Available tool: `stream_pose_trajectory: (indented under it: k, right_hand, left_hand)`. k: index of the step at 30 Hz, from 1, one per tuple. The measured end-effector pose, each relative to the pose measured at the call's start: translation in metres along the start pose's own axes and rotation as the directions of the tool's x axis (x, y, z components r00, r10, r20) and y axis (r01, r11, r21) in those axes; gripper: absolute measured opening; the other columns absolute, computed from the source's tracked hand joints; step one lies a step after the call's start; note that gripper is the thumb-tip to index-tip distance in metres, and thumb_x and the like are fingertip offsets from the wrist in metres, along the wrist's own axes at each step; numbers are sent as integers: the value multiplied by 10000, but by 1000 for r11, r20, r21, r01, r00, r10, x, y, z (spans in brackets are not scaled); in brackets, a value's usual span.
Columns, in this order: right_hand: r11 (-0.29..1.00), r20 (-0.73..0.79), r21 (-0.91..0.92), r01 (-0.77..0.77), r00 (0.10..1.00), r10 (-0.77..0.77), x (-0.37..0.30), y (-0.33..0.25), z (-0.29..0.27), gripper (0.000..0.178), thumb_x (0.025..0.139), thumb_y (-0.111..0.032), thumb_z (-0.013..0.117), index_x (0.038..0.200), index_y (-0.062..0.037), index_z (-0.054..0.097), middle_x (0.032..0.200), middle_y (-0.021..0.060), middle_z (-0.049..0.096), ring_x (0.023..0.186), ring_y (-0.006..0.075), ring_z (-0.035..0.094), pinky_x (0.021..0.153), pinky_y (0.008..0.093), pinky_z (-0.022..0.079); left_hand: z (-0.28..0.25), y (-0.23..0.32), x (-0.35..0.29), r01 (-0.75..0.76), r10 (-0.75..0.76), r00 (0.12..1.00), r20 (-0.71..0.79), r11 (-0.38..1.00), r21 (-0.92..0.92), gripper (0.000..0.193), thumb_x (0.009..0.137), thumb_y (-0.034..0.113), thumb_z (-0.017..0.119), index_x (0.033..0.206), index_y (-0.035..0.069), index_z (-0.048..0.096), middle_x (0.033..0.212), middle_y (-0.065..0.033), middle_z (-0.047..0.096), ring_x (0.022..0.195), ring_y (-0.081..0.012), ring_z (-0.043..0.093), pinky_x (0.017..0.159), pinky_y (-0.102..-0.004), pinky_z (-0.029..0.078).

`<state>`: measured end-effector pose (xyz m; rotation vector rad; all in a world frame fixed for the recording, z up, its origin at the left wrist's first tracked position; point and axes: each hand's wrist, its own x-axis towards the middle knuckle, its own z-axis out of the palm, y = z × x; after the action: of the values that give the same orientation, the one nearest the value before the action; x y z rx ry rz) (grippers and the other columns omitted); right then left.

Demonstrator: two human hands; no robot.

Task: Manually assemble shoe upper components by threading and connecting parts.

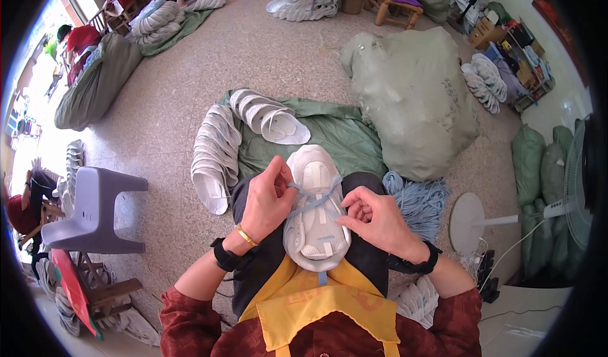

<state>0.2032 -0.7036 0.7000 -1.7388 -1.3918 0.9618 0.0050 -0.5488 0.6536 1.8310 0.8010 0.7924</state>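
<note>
A white shoe upper (pixel 315 230) rests across my lap with its toe pointing away from me. A flat blue-grey shoelace (pixel 315 200) crosses over its middle. My left hand (pixel 268 195) is on the shoe's left side, thumb and fingers pinched on the lace. On the right side, my right hand (pixel 375 219) has its fingers curled and touching the upper's edge. What lies between those right fingertips, if anything, is hidden.
White shoe uppers (pixel 217 151) stand nested in rows on a green sheet (pixel 329 132) ahead. A bulging sack (pixel 415 100) and a bundle of blue laces (pixel 418 202) sit right. A grey plastic stool (pixel 95 211) stands left, a fan (pixel 573 198) far right.
</note>
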Motion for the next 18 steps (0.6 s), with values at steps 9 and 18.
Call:
stream_pose_trajectory:
  k: [9,18]
  right_hand:
    - [973,-76,-178,149,983,-165,-16,-13,-8,84,882,-43,725,896,15,666,771,96,642,614,164,612,571,307,487]
    - [975,-111,-191,110,985,-133,-55,-11,-35,46,876,-23,717,898,-2,683,769,70,619,611,152,598,560,293,466]
  left_hand:
    - [12,-2,-11,-66,70,994,-84,996,52,206,808,-90,627,942,6,503,780,-110,609,639,-214,630,588,-327,497]
    - [19,0,-20,7,-4,1000,31,993,-116,230,865,-145,601,976,4,467,945,-70,653,888,-89,646,787,-260,553]
